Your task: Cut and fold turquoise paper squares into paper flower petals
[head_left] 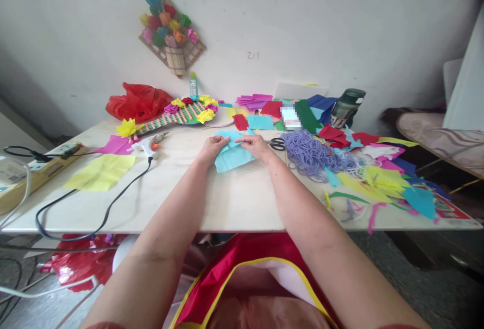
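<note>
A sheet of light blue crepe paper [235, 157] is held between both hands over the middle of the table. My left hand [215, 148] pinches its left side, thumb and fingers closed on it. On the right, my right hand [255, 146] grips the paper's upper right part with the fingertips. The paper's top edge looks bunched or folded between the hands. Just right of my right hand lie black-handled scissors [278, 144], their blades hidden. Beyond the hands are a flat blue paper piece [260, 122] and a small red piece [240, 122].
A white glue gun [145, 147] with a black cord lies left, near yellow paper [100, 172] and a power strip [45, 172]. Purple yarn [310, 155] and paper scraps cover the right side. A flower-decorated craft [181, 117] and a dark bottle [348, 107] stand at the back.
</note>
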The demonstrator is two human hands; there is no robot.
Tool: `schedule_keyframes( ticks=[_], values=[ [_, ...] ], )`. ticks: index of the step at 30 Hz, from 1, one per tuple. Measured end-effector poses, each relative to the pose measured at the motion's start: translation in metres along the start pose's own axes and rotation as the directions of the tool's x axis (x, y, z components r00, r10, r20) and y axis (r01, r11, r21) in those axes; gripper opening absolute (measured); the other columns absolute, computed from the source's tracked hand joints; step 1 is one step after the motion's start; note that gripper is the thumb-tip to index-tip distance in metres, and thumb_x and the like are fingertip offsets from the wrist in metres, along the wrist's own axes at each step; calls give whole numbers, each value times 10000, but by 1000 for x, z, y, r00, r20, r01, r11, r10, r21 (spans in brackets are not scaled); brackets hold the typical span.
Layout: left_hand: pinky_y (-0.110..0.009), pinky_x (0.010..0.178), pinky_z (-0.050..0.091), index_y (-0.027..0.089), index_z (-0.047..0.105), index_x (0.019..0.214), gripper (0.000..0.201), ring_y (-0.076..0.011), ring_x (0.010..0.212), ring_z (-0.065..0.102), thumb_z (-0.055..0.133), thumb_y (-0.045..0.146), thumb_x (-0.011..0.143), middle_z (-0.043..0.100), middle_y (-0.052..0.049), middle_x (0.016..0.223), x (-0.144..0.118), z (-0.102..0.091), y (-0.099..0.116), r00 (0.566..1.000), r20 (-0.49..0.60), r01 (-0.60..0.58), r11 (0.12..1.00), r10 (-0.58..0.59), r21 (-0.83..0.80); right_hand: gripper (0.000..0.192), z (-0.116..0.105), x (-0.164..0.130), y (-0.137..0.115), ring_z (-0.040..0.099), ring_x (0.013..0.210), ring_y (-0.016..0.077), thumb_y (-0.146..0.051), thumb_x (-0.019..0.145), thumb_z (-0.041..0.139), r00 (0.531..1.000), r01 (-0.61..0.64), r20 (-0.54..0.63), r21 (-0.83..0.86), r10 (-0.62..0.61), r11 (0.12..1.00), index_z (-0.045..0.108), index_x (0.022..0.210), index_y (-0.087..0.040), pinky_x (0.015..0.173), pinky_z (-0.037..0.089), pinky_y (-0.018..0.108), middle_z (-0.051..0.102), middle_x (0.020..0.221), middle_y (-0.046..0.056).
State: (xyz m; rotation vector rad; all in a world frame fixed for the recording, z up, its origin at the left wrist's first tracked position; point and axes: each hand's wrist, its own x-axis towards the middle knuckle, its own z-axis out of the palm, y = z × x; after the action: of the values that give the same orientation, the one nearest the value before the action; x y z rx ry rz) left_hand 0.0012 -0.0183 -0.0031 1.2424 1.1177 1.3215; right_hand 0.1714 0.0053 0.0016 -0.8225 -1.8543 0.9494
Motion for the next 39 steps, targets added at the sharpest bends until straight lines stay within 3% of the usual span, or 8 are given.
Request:
schedule_keyframes(
  ticks=[10, 22, 27, 34, 36, 39],
  values=[
    [-201, 390, 242, 158, 472, 593, 365, -43, 373, 351, 702, 440, 595, 426, 67, 438, -3, 2, 3, 999, 6, 32, 999, -32, -17, 248, -2, -4, -7, 538, 702, 125, -143, 643, 499, 999, -25, 21, -49, 26, 998, 718, 741, -206, 740, 409, 293, 658, 714, -14],
    [-192, 379, 226, 161, 451, 580, 377, -36, 369, 311, 698, 445, 585, 392, 77, 432, 2, -1, -5, 1000, -1, -17, 1000, 17, 10, 227, -2, -4, -7, 476, 633, 113, -150, 617, 494, 998, -57, -3, -22, 57, 998, 704, 695, -187, 681, 378, 279, 616, 664, -17],
    [-197, 391, 234, 163, 473, 619, 363, -45, 390, 318, 668, 468, 611, 403, 73, 454, 2, -1, -6, 996, -19, -81, 994, 82, 69, 248, -4, -4, -3, 475, 654, 118, -183, 615, 495, 996, -82, -42, 54, 84, 995, 705, 747, -169, 697, 373, 283, 614, 690, -8],
    [-202, 425, 233, 158, 480, 611, 363, -57, 446, 314, 592, 498, 671, 389, 53, 488, 4, 2, -7, 971, -53, -206, 931, 232, 302, 347, -6, -5, 2, 500, 638, 145, -309, 689, 460, 978, -196, -24, 247, 208, 949, 677, 931, -188, 670, 379, 297, 601, 657, -5],
    [-203, 437, 233, 157, 479, 602, 355, -61, 467, 309, 576, 488, 687, 375, 50, 497, 5, 2, -7, 957, -54, -249, 900, 286, 358, 364, -5, -5, -1, 524, 714, 159, -403, 714, 464, 980, -178, -39, 268, 195, 947, 678, 908, -180, 709, 377, 304, 619, 713, 8],
    [-204, 451, 239, 157, 484, 608, 339, -67, 489, 311, 565, 474, 697, 374, 46, 509, 6, 3, -7, 940, -48, -294, 876, 337, 382, 375, -2, -6, -6, 515, 780, 161, -502, 689, 529, 986, -140, -63, 168, 152, 976, 680, 795, -176, 750, 358, 297, 620, 754, 8]
  ],
)
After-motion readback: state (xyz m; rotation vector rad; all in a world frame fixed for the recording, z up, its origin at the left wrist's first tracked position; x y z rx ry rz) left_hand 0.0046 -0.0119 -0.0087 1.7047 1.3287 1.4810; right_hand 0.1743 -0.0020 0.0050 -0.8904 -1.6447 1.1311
